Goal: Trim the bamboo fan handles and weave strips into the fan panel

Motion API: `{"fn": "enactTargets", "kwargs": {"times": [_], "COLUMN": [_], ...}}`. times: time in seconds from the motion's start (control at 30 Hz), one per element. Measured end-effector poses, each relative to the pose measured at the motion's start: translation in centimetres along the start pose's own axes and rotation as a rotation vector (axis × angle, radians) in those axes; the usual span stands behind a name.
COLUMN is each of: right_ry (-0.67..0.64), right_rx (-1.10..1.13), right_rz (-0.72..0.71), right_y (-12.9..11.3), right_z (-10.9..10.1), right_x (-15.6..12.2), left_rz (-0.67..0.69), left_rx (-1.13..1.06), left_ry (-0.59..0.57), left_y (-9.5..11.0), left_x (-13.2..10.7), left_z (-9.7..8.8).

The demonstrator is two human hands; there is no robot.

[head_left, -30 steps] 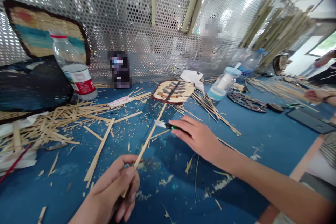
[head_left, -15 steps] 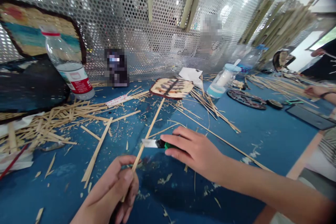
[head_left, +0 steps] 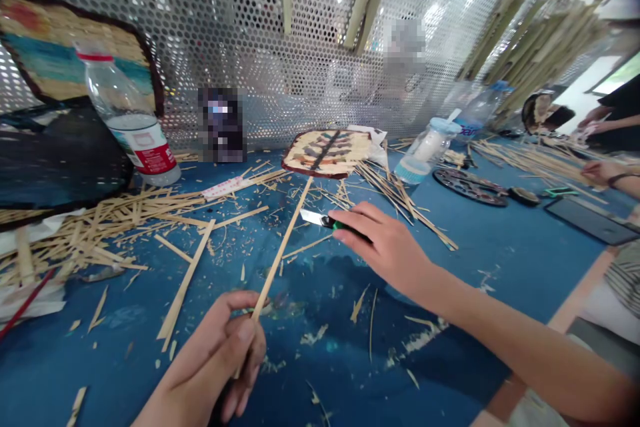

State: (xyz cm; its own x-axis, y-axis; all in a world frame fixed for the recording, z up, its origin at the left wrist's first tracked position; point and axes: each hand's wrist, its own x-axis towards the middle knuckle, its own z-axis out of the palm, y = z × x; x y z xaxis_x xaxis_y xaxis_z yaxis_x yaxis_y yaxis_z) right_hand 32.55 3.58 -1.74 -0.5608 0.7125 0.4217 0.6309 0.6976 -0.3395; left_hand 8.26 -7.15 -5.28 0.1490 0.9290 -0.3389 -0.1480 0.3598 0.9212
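My left hand (head_left: pixel 225 353) is closed round the lower end of a thin bamboo stick (head_left: pixel 284 247), which slants up and away from me. The stick's far end meets the dark-bound edge of a small woven fan panel (head_left: pixel 305 151), painted with a dark, fishbone-like pattern. My right hand (head_left: pixel 387 247) grips a utility knife (head_left: pixel 317 217) with a green and black handle, mostly hidden by the fingers. Its bare blade points left, close to the stick's upper part; I cannot tell whether it touches.
Split bamboo strips (head_left: pixel 125 217) and shavings litter the blue table (head_left: pixel 310 387). At left stand a water bottle (head_left: pixel 145 153) and a painted woven panel (head_left: pixel 100 67). A lidded cup (head_left: pixel 420 153), a paint palette (head_left: pixel 470 185) and a phone (head_left: pixel 590 219) lie right, near another person's hand (head_left: pixel 597 172).
The knife in my right hand has moved away from me along the stick, towards the fan panel. The panel sits slightly higher and shows more of its face. My left hand has barely moved.
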Motion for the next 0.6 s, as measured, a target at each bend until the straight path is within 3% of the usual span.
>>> {"fn": "enactTargets", "kwargs": {"times": [0.13, 0.33, 0.5, 0.6], "right_ry": [-0.106, 0.027, -0.177, -0.069], "right_rx": [0.044, -0.028, 0.071, 0.039], "right_rz": [-0.106, 0.029, -0.145, -0.015], "right_y": [-0.3, 0.5, -0.8, 0.4], "right_z": [-0.1, -0.2, 0.2, 0.1], "right_x": [-0.2, 0.2, -0.5, 0.1], "left_rz": [0.008, -0.004, 0.022, 0.036], "left_rx": [0.030, 0.059, 0.055, 0.043], "left_ry": [-0.030, -0.018, 0.003, 0.013], "left_y": [0.0, 0.0, -0.1, 0.0], "left_x": [-0.2, -0.5, -0.3, -0.2], "left_z": [0.0, -0.2, -0.1, 0.0]}}
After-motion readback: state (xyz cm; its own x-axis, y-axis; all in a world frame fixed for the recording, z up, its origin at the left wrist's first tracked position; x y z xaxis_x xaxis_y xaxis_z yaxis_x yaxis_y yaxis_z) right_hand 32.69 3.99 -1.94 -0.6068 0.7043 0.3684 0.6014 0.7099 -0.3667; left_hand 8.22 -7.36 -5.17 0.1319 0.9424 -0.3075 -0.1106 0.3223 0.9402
